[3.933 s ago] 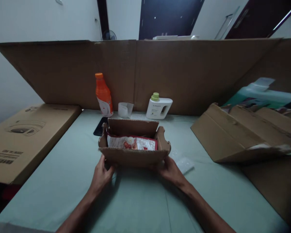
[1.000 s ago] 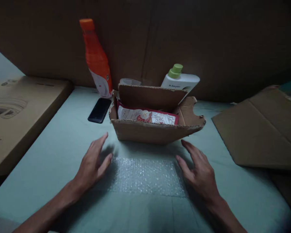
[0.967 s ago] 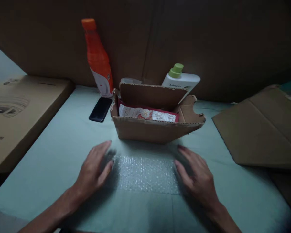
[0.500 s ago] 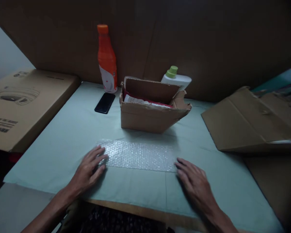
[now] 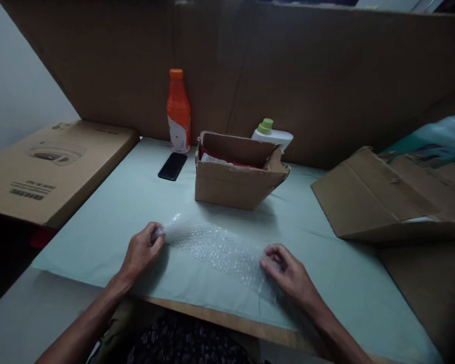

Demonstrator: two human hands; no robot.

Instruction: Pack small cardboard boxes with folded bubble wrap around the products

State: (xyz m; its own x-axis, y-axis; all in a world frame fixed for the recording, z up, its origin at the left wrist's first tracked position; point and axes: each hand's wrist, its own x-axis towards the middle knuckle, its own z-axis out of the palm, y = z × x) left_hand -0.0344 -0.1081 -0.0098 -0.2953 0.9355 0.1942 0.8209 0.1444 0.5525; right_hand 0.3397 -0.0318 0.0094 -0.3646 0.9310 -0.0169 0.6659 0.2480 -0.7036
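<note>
Bubble wrap [image 5: 220,248] flat on table [image 5: 109,212], just in front of box [image 5: 237,172]. Left hand [image 5: 141,251] pinches left end, right hand [image 5: 288,271] pinches right end — both closed on sheet. Best to lift evenly, keep taut, clear of box — avoid snagging flap.

Orange bottle [image 5: 178,112]; black phone [image 5: 172,166]; brown box [image 5: 235,178].

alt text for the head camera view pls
Two bare hands, left hand and right hand, pinch the ends of a bubble wrap sheet on a pale green table. Behind it stands an open cardboard box.
</note>
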